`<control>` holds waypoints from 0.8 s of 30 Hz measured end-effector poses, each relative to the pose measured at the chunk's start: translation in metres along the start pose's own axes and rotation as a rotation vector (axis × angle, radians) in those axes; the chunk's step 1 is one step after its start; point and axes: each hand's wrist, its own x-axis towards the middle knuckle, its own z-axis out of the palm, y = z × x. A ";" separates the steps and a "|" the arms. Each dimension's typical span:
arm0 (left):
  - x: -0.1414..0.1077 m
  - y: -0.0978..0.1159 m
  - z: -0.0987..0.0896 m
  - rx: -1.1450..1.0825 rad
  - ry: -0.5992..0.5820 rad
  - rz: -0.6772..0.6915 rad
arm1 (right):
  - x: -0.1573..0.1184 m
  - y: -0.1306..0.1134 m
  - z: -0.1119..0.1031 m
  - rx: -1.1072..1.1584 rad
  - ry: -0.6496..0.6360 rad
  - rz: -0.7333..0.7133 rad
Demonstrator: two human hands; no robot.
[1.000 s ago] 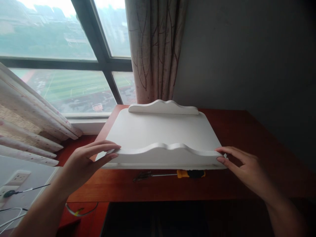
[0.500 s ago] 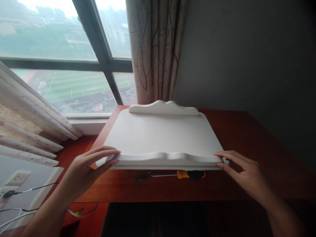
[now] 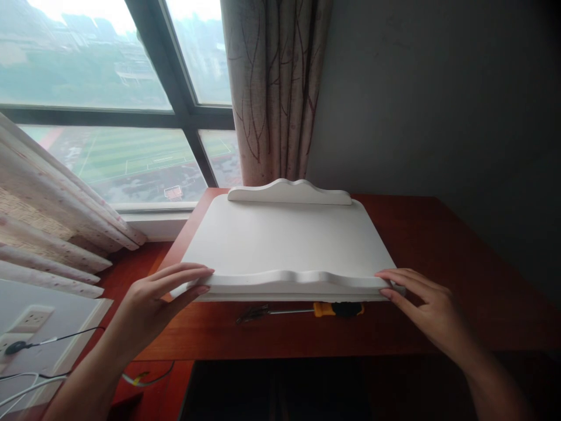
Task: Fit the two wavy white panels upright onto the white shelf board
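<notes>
A white board point(image 3: 289, 237) with rounded corners lies flat on a red-brown wooden table. Along its far edge stands a white wavy-topped rail point(image 3: 291, 193). A similar near rail point(image 3: 295, 283) runs along the edge closest to me. My left hand point(image 3: 164, 292) pinches the near rail's left end between thumb and fingers. At the opposite end, my right hand point(image 3: 425, 301) grips the same rail in a like way. Just in front of the board lies a screwdriver point(image 3: 337, 309) with a yellow and black handle, beside a small pile of screws point(image 3: 253, 314).
The wooden table point(image 3: 438, 257) extends right toward a grey wall. A window point(image 3: 131, 152) and curtains point(image 3: 276, 88) stand behind and to the left. At lower left are a wall socket point(image 3: 33, 318) with a black plug point(image 3: 16, 346) and loose cables point(image 3: 33, 383).
My right hand has shifted slightly left along the near rail. My left hand keeps its grip, and the board stays in place.
</notes>
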 end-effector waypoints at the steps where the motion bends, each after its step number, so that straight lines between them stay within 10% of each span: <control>1: 0.000 -0.001 0.000 -0.001 0.000 -0.005 | 0.000 0.000 0.000 0.005 0.000 0.004; 24: -0.007 -0.008 0.013 -0.049 0.050 -0.007 | -0.007 0.009 0.017 0.066 0.092 -0.022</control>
